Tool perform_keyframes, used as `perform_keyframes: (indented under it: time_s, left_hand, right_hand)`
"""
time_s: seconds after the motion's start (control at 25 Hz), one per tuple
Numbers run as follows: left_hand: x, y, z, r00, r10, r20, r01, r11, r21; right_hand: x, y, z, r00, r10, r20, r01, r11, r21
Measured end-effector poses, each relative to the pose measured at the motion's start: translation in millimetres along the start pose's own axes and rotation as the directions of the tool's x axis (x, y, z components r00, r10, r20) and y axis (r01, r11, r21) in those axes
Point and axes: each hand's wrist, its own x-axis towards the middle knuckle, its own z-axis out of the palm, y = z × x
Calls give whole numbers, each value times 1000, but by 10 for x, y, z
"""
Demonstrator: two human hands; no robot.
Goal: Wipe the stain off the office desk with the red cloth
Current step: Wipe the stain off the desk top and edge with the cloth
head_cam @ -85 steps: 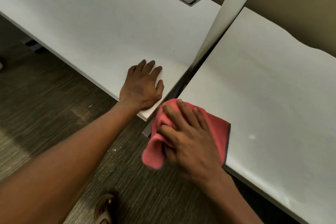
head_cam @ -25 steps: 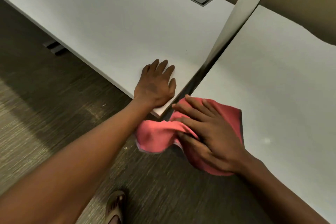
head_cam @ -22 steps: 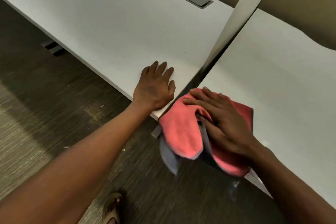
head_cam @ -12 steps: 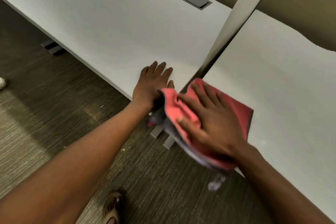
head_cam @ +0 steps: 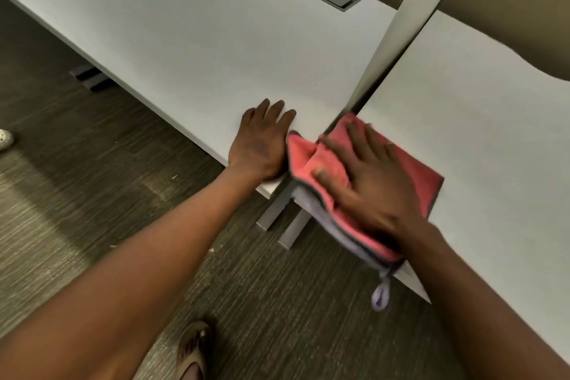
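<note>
Your right hand (head_cam: 367, 182) now presses the red cloth (head_cam: 410, 173) flat on the desk corner (head_cam: 462, 133), no longer dangling bunched.

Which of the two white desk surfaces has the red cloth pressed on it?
The desk right of the divider: the right hand presses the red cloth there. The left desk holds only the bare left hand.

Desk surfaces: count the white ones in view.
2. The left desk lies under the flat left hand; the right desk, past the divider, carries the red cloth.
</note>
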Motion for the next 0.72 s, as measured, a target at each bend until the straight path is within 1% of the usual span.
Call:
perform_keyframes:
  time_s: [0.12,0.16,0.2,0.24,0.28,0.36,0.4,0.44,0.48,0.6,0.64,0.72]
  left_hand:
    - [5,2,12,999,-16,-42,15,1000,-19]
    - [-9,11,21,998,-17,-60,16,1000,-22]
    - [-22,19,25,997,-17,-69,16,1000,-25]
    - [-27,28,31,997,-16,-69,15,999,-29]
    - [-20,33,30,998,-16,-64,14,999,-29]
    - [-13,28,24,998,-19,-55,18,1000,-22]
    - [-5,22,23,998,-19,-56,17,1000,-24]
    - [2,17,28,998,-18,-60,17,999,-29]
    - [0,13,37,998,-21,-65,19,999,-31]
    - [3,6,41,998,-19,-65,17,999,-30]
    - [3,1,42,997,-19,-70,17,999,-35]
    - [-12,-4,39,998,-19,-64,16,999,-44]
  right_hand:
    - [-412,-188,134,971,-237,-12,237,971,2]
    - [-439,-157,113,960,-279,-6,280,960,13]
    - [-385,-101,62,958,-287,3,286,957,36]
    - [-285,-48,-3,968,-250,14,249,967,58]
    - [-152,-15,-71,983,-182,17,180,981,66]
    - [99,-32,-157,999,-35,3,35,999,37]
    - [170,-79,-160,1000,4,-6,-4,1000,15]
    - [177,-142,-140,1000,7,-7,-7,1000,4]
    - [114,-204,-94,1000,-26,-3,26,1000,3]
    - [-303,-347,84,984,-180,-10,180,983,-30]
    - [-433,-364,131,981,-190,-27,188,981,-49]
    - [-679,-355,189,991,-114,-71,110,992,-60]
